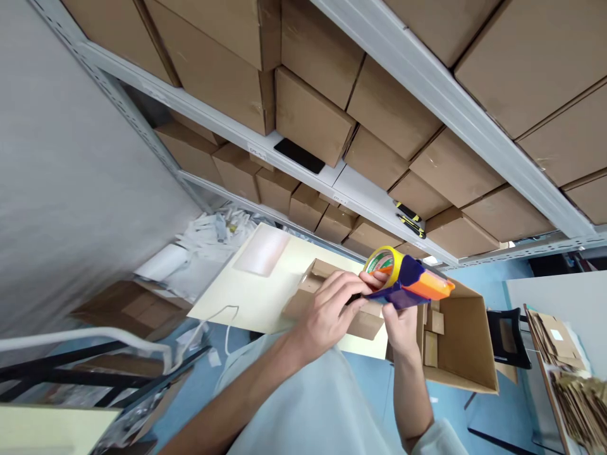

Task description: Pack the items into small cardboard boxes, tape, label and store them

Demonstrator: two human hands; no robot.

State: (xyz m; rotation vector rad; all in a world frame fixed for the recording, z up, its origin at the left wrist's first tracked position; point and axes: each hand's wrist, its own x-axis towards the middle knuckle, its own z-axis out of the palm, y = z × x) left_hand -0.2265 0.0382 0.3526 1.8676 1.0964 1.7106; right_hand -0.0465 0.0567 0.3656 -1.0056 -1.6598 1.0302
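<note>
A tape dispenser [403, 291], dark blue with an orange part, is held above the table, a yellow tape roll [386, 262] fitted on it. My right hand [402, 325] grips it from below, thumb on its near side. The bent fingers of my left hand [332, 306] close on its left edge, beside the roll; exactly what the fingertips pinch is partly hidden. Under the hands lies a small cardboard box [303, 297] on the pale table [279, 303], mostly covered by my left hand.
Shelves ahead hold many cardboard boxes [313, 114], a black flat object [300, 156] and two yellow-black utility knives [410, 221]. A large open carton [467, 341] with small boxes inside stands right of the table. A white cable [208, 316] hangs at left; flattened cardboard [578, 404] is stacked far right.
</note>
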